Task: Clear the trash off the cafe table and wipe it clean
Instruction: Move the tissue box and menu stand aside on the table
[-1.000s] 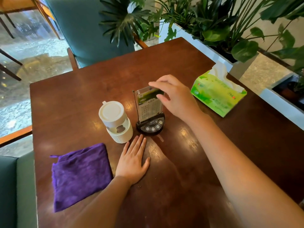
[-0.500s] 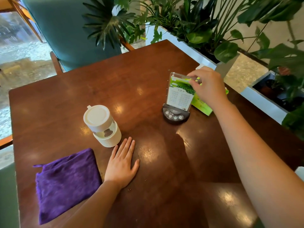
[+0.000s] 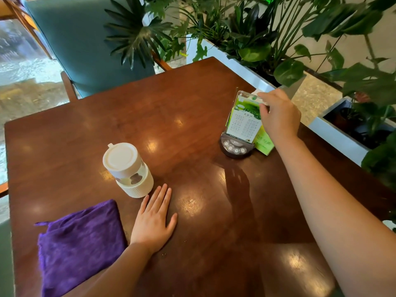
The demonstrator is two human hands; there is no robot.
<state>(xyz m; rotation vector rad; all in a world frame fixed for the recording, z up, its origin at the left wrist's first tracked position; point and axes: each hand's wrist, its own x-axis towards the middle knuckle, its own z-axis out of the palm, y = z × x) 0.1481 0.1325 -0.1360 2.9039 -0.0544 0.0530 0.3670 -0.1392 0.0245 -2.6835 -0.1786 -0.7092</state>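
On the dark wooden table (image 3: 175, 112) stands a clear menu stand (image 3: 243, 123) on a round black button base, near the right edge. My right hand (image 3: 278, 114) grips its top right corner. Behind it, mostly hidden, is a green tissue box (image 3: 264, 143). My left hand (image 3: 153, 219) lies flat on the table, fingers apart, holding nothing. A white lidded cup (image 3: 127, 169) stands just beyond its fingertips. A folded purple cloth (image 3: 79, 246) lies to the left of that hand, near the front edge.
White planters (image 3: 340, 136) with leafy plants line the table's right side, and their leaves hang over the edge. A teal chair (image 3: 85, 43) stands at the far side. Small crumbs lie near my left wrist.
My right hand has carried the menu stand from the table's middle to the right, beside the tissue box. The left hand, cup and cloth have stayed put.
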